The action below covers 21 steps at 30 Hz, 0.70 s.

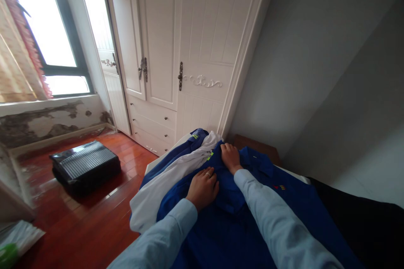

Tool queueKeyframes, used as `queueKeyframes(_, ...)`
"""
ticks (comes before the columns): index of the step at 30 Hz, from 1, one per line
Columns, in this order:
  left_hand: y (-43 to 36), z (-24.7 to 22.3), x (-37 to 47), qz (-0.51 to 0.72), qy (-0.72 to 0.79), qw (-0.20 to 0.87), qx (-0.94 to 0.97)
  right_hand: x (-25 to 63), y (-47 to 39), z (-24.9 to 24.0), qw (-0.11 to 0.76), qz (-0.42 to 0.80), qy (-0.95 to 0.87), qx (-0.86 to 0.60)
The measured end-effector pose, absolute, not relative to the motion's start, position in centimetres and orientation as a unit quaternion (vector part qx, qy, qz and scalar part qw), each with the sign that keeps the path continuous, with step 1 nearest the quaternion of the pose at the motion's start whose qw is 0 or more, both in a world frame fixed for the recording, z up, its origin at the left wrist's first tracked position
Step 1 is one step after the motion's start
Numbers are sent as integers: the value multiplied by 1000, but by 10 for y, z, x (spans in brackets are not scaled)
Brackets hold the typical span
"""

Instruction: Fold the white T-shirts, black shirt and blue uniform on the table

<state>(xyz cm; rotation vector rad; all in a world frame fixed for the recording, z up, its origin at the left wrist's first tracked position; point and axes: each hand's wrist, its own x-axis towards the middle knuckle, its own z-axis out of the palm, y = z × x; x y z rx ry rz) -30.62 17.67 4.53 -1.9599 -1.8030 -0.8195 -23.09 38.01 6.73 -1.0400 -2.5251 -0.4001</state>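
The shirt [227,231] lies spread in front of the wardrobe [202,29], left hand [203,187] and right hand [230,157] laid on it, fingers bent; whether either pinches cloth, I cannot tell. It should handle light, limp and sturdy, creasing easily, best taken by two well-parted seams. It looks deep blue, matt and rumpled beneath the hands.

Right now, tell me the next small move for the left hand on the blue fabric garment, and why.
Probably smooth the blue fabric garment outward with the left hand: its cloth looks creased beside that hand, and the right hand rests farther forward.
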Motion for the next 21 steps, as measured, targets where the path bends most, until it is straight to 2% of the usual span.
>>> queueKeyframes(9, 178, 55, -306, -259, -660, 131, -693, -223, 344, 71, 215, -166, -946, -174)
queueKeyframes(14, 178, 60, -306, -236, -675, 109, -691, -196, 321, 68, 156, -178, -972, -1)
queueKeyframes(21, 181, 57, -313, -203, -666, 92, -712, -133, 334, 71, 73, -184, -977, -85)
